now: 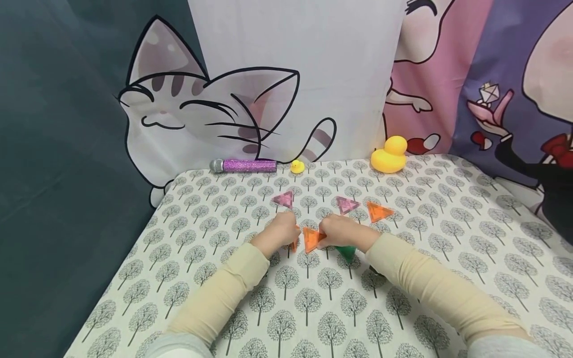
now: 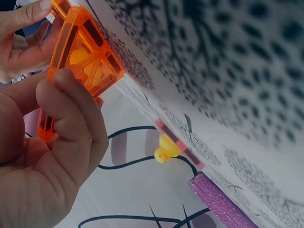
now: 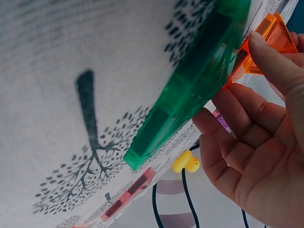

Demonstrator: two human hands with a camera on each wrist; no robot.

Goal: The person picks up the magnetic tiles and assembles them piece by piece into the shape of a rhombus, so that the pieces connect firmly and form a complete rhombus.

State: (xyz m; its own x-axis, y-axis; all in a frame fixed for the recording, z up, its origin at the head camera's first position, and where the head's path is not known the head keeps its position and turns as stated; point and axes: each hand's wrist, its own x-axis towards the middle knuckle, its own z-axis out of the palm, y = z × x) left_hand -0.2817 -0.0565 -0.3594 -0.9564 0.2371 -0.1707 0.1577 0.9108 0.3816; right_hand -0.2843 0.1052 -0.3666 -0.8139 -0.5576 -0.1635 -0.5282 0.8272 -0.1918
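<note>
Orange see-through plastic shows at both sets of fingertips on my feed. From my remote seat I make out the left hand (image 1: 281,231) with its fingers curled round the left orange triangle (image 2: 90,57), which looks like a thin sliver from the head view because the hand covers much of it. Facing it across a slim gap, the right hand (image 1: 342,232) pinches the right orange triangle (image 1: 311,239) between thumb and forefinger, its other fingers loosely bent. Both pieces sit around the middle of the tree-print cloth (image 1: 179,278). Under and just beside the right hand I have a green triangle (image 1: 347,253); I cannot tell whether any finger touches it. Farther back on the cloth I count one pink triangle (image 1: 284,199) beyond the left hand, a second pink triangle (image 1: 346,204) beyond the right, and a spare orange triangle (image 1: 378,212) near that one, on its right. Along the far edge I see a glittery purple microphone (image 1: 249,165), a small yellow duck (image 1: 297,166) near its end, and, well apart on the right, a large yellow duck (image 1: 388,155), with a cartoon backdrop (image 1: 349,54) behind
</note>
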